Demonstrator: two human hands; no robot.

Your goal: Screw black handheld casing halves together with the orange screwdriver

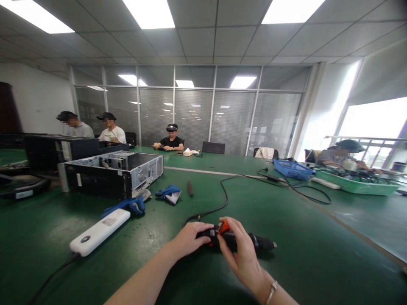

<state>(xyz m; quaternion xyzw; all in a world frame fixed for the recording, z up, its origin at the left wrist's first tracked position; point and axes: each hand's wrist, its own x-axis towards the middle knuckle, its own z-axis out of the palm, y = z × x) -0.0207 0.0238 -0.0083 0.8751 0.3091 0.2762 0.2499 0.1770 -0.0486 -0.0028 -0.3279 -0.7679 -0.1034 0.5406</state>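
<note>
Green and glossy, the tabletop point(254, 279) stretches toward a glazed partition point(193, 123) with blinds. At far left, a dark object point(12, 197) bears a pale label, too small to read. Next comes a computer case point(98, 178), lying with its open side up, probably so the inside can be reached; the light sticker on its black front is not legible. Just before it, a white power strip point(100, 233) lies at a slant, its lead running off toward the near left, likely to keep it within easy reach; its greyish print cannot be made out. One blue glove point(136, 206) lies crumpled against the strip's far end, another glove point(168, 194) just beyond, and a brown bar point(190, 189) right of that. Near the middle, a black power tool point(260, 242) lies on the tabletop, tip to the right. The left hand point(190, 239) closes thumb and fingers over its rear, seemingly to steady it, while the right hand point(240, 250), loosely curled, pinches an orange part point(224, 226) on top. No brand shows on the tool. A dark cord point(227, 197) winds away behind the hands toward a blue basket point(293, 169); farther right, a green basket point(365, 185) keeps tangled cables point(352, 173) gathered.
</note>
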